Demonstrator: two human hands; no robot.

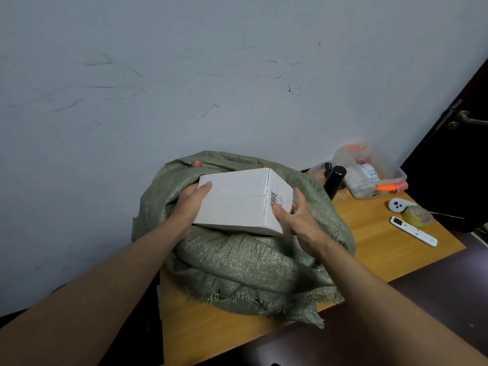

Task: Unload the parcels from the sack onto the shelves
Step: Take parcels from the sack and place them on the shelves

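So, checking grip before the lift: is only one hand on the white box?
No: the left hand and right hand hold opposite ends of the white box.

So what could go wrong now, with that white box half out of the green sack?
1. The left hand and right hand hold the white box only by its ends; it might slip if heavy.
2. The sack rim still wraps the box's underside, so lifting could snag and drag the sack along the wooden table.
3. A black bottle stands right beside the sack; a swing rightward could topple it.
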